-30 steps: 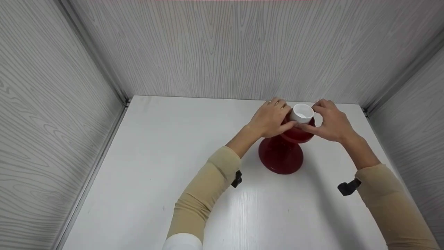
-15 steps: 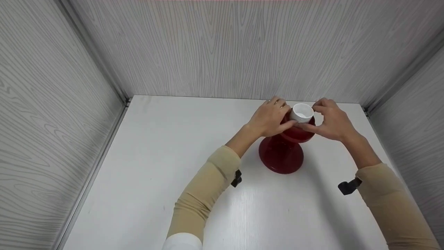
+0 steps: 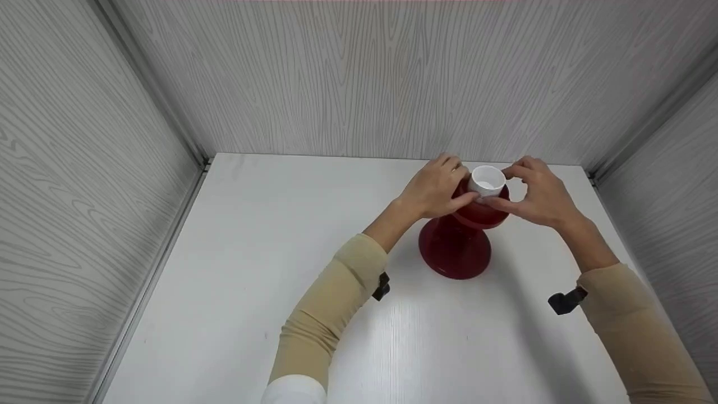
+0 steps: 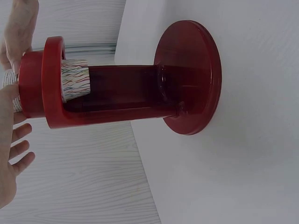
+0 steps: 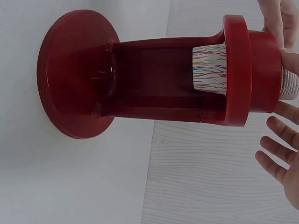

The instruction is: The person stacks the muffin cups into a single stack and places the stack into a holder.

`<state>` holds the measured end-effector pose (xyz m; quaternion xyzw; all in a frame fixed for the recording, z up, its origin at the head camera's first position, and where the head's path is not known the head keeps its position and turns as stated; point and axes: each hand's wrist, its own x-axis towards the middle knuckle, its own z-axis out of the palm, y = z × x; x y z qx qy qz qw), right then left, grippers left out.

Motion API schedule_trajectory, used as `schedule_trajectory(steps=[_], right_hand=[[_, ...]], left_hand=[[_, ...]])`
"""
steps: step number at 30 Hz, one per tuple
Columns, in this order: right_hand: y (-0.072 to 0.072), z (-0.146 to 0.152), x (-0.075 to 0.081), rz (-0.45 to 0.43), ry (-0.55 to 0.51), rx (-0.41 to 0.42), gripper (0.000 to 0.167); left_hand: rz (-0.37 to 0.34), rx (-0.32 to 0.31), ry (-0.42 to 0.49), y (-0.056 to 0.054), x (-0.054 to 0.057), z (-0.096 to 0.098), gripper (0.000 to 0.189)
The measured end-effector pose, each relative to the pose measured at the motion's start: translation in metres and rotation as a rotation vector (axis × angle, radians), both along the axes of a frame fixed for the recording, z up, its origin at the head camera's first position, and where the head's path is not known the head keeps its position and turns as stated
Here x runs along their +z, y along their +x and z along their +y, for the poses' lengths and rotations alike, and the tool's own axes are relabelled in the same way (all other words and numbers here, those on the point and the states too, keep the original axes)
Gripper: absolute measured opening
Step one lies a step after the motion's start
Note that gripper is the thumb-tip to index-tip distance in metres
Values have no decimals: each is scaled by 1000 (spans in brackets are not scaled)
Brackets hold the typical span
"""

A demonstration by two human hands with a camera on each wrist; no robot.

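Note:
A stack of white paper cups sits in the ring-shaped top of a red cup dispenser. My left hand holds the stack from the left, thumb across the front and fingers round the far side. From the right, my right hand grips it between thumb and index finger; the two thumbs almost meet at the front. In the right wrist view, the lowest cup, printed with coloured squiggles, sticks out below the ring, and stacked rims show above it. The stack's middle is hidden inside the red collar.
The dispenser's round base stands on a white table, towards its far right. Grey wood-patterned panels rise behind the table and on both sides. Black wrist cameras hang at the sleeve cuffs.
The cups and both hands have shifted very slightly, the cups a touch to the left. The grip and the dispenser look much the same.

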<state>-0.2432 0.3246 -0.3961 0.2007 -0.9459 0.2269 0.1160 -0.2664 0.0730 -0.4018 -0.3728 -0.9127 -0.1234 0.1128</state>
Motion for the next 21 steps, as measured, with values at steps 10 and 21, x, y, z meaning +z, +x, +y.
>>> schedule_trajectory(steps=[10,21], right_hand=[[9,2,-6,41,-30,4,54],[26,9,-19,83,-47,-22,57]], left_hand=[[-10,0,21,0,-2,-5,52],[-4,40,10,11,-9,-32,57]])
